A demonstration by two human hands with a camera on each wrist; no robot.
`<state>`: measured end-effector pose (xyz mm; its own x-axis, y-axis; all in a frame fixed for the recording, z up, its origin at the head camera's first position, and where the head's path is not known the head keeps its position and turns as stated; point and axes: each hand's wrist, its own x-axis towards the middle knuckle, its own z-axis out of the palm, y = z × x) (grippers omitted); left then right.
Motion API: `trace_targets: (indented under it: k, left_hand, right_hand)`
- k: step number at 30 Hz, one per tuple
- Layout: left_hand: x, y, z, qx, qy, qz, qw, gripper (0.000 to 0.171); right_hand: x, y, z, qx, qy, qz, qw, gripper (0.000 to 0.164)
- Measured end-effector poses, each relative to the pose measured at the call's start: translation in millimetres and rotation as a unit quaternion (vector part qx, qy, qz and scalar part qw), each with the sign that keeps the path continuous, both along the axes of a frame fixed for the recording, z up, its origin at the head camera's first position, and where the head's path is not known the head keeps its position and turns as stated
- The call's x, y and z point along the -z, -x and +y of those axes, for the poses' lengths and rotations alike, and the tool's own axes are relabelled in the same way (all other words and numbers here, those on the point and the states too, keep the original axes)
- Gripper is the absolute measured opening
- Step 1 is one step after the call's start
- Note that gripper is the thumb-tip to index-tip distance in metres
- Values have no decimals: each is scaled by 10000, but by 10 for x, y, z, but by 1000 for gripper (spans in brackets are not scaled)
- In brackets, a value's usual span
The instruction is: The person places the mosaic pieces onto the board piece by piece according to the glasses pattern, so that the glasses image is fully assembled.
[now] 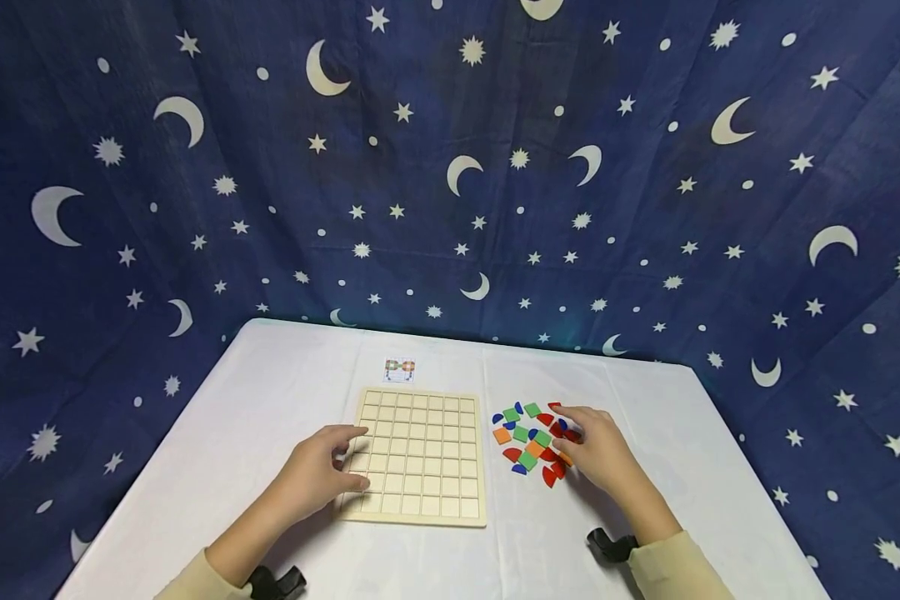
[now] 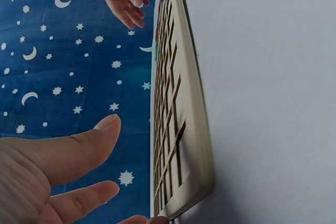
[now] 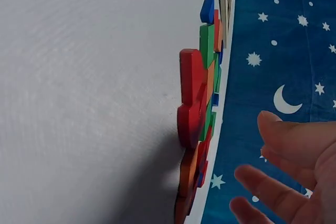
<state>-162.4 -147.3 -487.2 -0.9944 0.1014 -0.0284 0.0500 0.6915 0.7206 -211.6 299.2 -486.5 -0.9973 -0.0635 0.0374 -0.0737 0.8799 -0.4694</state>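
Note:
A square wooden grid board (image 1: pixel 420 458) lies flat on the white table. My left hand (image 1: pixel 318 471) is at its left edge, thumb and fingers spread apart with nothing between them. In the left wrist view the thumb (image 2: pixel 79 148) stands clear of the board's corner (image 2: pixel 197 177). To the right of the board lies a loose pile of flat pieces: red quarter-round pieces (image 1: pixel 512 455), green squares (image 1: pixel 521 433), orange squares (image 1: pixel 502 436) and blue half-round pieces (image 1: pixel 520 469). Over the pile's right side hovers my right hand (image 1: pixel 596 442), fingers apart, no piece visible in its grasp.
A small printed card (image 1: pixel 399 370) with a coloured pattern lies behind the board. The white tablecloth (image 1: pixel 292 367) covers the table. A dark blue curtain (image 1: pixel 420 100) with moons and stars hangs behind it and at both sides. Black straps (image 1: pixel 611 546) sit at the wrists.

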Motion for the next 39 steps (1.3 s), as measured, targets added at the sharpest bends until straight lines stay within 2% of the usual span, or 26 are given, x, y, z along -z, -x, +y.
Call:
trace_targets:
  k: [6,11,13,19,23,28,39]
  left_hand:
    - [58,-14,-5,-104,-150,-282,9994,94]
    - [122,23,-14,-97,-194,-276,9994,106]
    - [146,41,-26,-109,-222,-273,9993,101]
    - [183,106,-71,-170,-390,-254,9988,74]
    - [192,132,-101,-151,-555,-201,9981,63]
    - [207,139,-125,-169,-654,-208,9975,58]
    - [240,143,-140,-180,-684,-229,9972,55]
  right_hand:
    - [35,56,-45,-192,120,-135,9997,49]
    - [78,83,-88,-327,150,-301,9989,41]
    - [107,87,-105,-418,121,-322,9985,39]
    - [149,80,-155,-567,-30,-338,9978,35]
    - [156,88,-190,-620,-207,-343,9973,34]
    - [165,107,-238,-681,-399,-385,9961,33]
    - [176,151,-281,-542,-261,-717,9956,25]
